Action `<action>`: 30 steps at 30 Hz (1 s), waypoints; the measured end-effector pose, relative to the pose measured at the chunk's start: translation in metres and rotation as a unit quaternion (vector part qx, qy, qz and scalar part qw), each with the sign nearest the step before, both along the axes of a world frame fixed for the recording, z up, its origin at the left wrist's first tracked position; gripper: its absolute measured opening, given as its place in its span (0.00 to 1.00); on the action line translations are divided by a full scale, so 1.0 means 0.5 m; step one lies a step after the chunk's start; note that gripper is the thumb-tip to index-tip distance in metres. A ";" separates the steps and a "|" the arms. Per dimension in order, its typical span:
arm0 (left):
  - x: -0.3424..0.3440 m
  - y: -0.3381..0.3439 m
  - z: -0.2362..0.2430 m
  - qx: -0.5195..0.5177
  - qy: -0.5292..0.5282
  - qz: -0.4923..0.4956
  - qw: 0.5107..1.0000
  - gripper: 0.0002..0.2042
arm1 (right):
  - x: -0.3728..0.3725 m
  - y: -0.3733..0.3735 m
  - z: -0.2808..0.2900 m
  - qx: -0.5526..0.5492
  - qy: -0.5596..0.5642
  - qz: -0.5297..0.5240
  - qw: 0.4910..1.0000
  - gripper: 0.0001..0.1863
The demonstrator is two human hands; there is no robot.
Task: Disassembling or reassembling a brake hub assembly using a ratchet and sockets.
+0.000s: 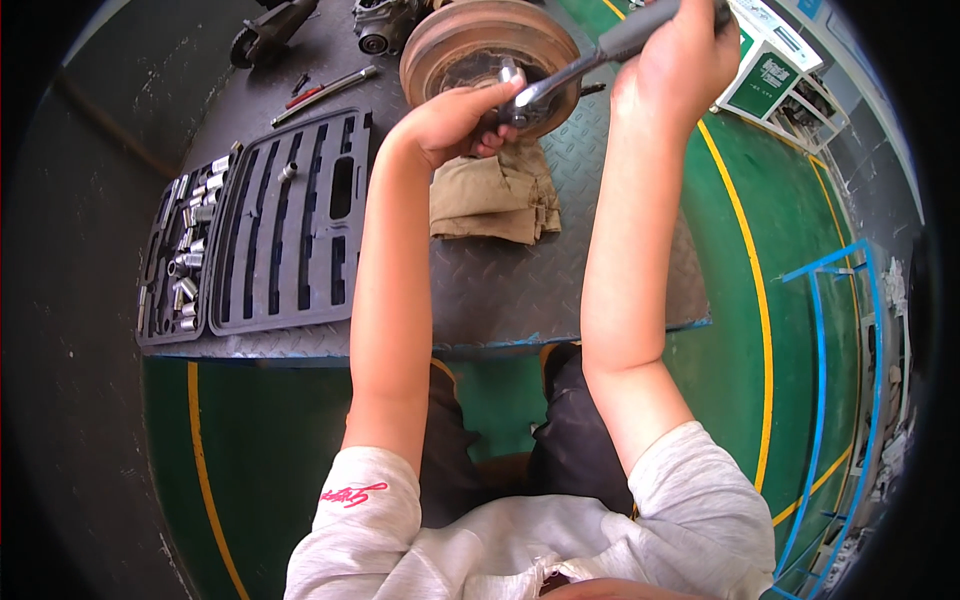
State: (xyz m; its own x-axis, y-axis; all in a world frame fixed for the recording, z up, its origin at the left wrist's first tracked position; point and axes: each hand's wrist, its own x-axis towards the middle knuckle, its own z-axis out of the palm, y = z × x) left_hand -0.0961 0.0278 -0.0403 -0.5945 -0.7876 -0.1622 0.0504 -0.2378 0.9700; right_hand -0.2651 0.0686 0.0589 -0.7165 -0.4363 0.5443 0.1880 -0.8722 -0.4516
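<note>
The right hand [678,55] has its grip wrapped around the ratchet wrench [590,62] handle; the left hand [455,120] pinches the wrench head down at the rusty brake drum [470,35], directly ahead. If the socket slips, knuckles could strike the drum rim. The fastener itself hides under the left fingers.

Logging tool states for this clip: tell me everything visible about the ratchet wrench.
The ratchet wrench is shiny metal with a grey handle. It slants from upper right down to its head over the rusty drum. The right hand grips the handle; the left hand steadies the head end. Its socket is hidden.
</note>
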 end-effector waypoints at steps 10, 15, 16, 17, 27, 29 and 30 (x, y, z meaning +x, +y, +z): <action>0.026 -0.025 -0.027 -0.047 0.095 -0.010 0.994 0.22 | 0.110 -0.076 -0.065 -0.028 0.118 0.089 0.989 0.11; -0.027 -0.010 -0.020 0.010 0.058 0.011 0.998 0.23 | 0.090 -0.096 -0.087 0.085 0.040 0.112 0.989 0.12; -0.048 -0.002 -0.020 -0.006 0.057 0.027 0.998 0.21 | 0.079 -0.102 -0.087 0.096 0.028 0.112 0.989 0.12; -0.070 0.004 -0.021 0.026 0.059 0.073 0.995 0.20 | 0.063 -0.106 -0.089 0.096 0.039 0.126 0.987 0.11; -0.181 0.075 -0.017 0.181 0.444 0.157 0.864 0.23 | 0.032 -0.128 -0.092 0.061 -0.012 0.149 0.987 0.11; -0.170 0.068 -0.018 0.185 0.386 0.202 0.881 0.23 | 0.053 -0.113 -0.089 0.058 -0.028 0.143 0.988 0.12; -0.164 0.060 -0.018 0.184 0.389 0.204 0.879 0.23 | 0.060 -0.107 -0.089 0.057 -0.051 0.135 0.988 0.13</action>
State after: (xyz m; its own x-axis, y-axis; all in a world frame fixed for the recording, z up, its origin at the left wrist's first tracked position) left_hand -0.1780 0.0579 -0.0491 -0.3182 -0.9403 -0.1208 0.8190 -0.3368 0.4646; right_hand -0.2351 0.0151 0.0146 -0.6141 -0.6734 0.4116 0.4565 -0.7285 -0.5107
